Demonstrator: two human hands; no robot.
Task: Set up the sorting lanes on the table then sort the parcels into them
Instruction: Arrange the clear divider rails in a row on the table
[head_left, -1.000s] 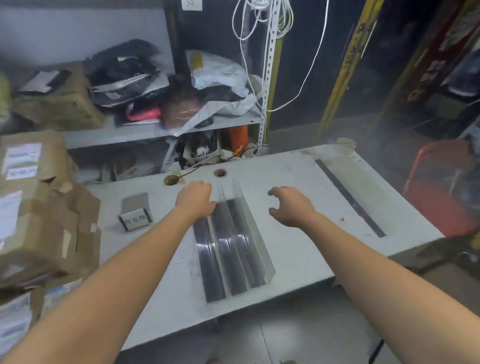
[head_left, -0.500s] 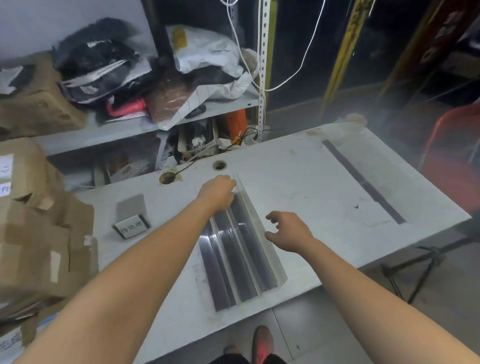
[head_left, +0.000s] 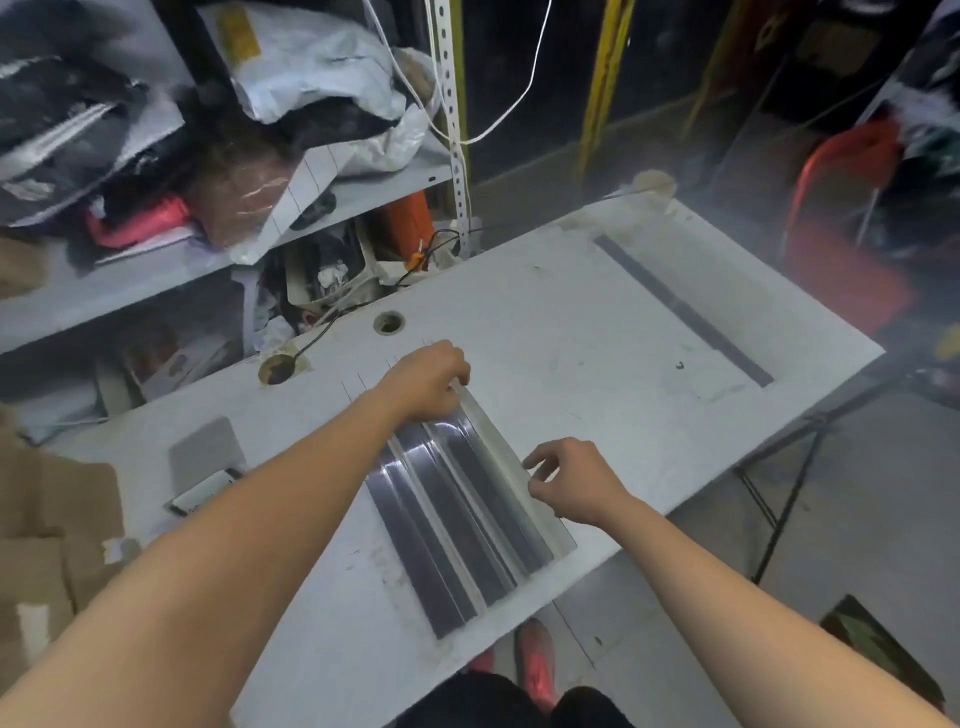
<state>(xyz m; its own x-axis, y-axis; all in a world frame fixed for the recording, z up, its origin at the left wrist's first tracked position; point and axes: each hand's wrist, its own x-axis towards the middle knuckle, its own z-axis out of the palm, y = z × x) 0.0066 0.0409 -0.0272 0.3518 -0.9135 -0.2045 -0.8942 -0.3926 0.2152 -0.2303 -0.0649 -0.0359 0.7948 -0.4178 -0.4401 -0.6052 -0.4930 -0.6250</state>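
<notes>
Since a second ago your right hand (head_left: 574, 480) has dropped from above the bare table (head_left: 571, 332) to the right wall of the clear lane dividers (head_left: 467, 514), fingers half curled, touching or nearly so; a grip cannot be told. Your left hand (head_left: 428, 382) stays closed on their far end. Lane set-up looks barely begun, the cardboard parcels (head_left: 47, 540) still unsorted at your left.

Clear ridged lane dividers (head_left: 462, 519), flat on table, running diagonally
</notes>
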